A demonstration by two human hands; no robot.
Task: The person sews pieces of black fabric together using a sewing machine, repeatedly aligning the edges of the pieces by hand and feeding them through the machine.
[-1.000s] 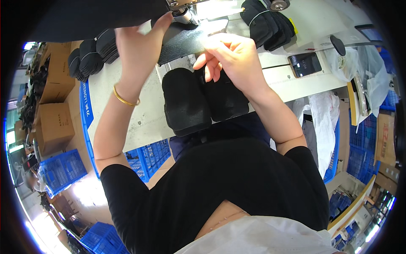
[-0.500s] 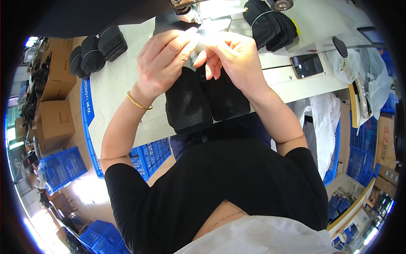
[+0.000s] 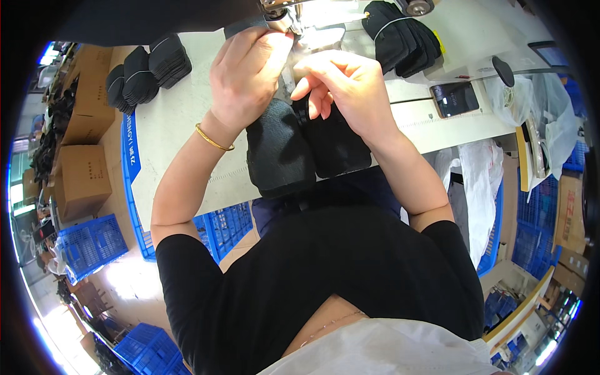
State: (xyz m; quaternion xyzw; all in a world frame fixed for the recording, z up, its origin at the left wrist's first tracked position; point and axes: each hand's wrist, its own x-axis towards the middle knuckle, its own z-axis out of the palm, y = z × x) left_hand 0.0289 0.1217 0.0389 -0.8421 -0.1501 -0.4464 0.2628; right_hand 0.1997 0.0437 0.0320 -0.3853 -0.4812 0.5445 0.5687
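Note:
My left hand (image 3: 245, 78) reaches up to the metal needle end (image 3: 285, 19) of a sewing machine, its fingertips pinched together beside it. What those fingers hold, if anything, is hidden. My right hand (image 3: 353, 87) hovers just to the right, thumb and forefinger close together and the other fingers curled. Glare hides whether a small thing sits in that pinch. Below the hands, two piles of black fabric pieces lie side by side at the table's near edge, a left pile (image 3: 279, 153) and a right pile (image 3: 339, 147).
Banded bundles of black pieces (image 3: 140, 78) stand at the table's left, and another bundle (image 3: 403, 40) at the back right. A phone (image 3: 455, 99) lies on the right of the white table (image 3: 187, 140). Blue crates (image 3: 94, 247) and cardboard boxes (image 3: 84, 179) stand on the floor.
My left hand has moved up to the machine's needle end, its fingertips parting from those of my right hand. The right hand has shifted slightly down and to the right.

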